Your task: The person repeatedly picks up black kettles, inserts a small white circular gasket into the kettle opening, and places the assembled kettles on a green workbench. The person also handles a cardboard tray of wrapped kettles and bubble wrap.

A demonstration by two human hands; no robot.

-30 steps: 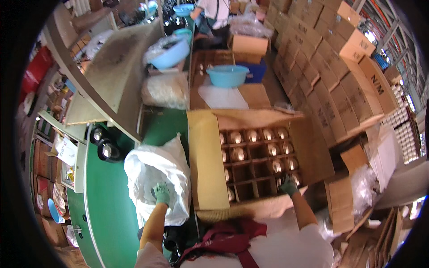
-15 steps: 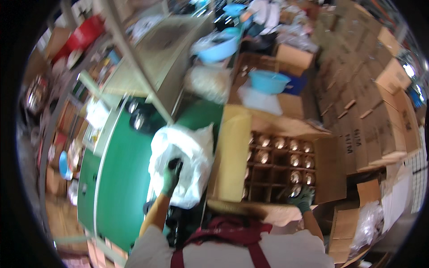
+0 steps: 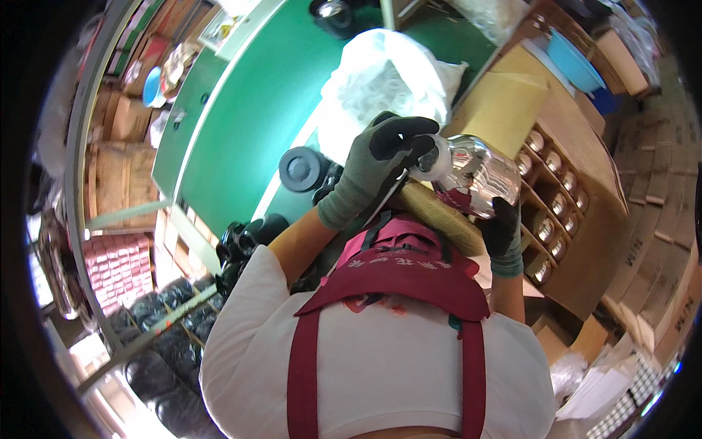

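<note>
You're apparently fitting the clear collar (image 3: pixel 440 162), left hand (image 3: pixel 374 157) fingers closed on it, right hand (image 3: pixel 503 238) clamped round the silver flask (image 3: pixel 484 170), and seating it calls for steady, square pressure.

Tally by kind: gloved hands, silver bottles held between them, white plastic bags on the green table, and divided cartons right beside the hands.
Gloved hands: 2 (left hand, right hand)
Held silver bottle: 1
White plastic bag: 1
Divided carton: 1
Total: 5

White bag (image 3: pixel 431 77) on green table (image 3: pixel 248 110)
</note>
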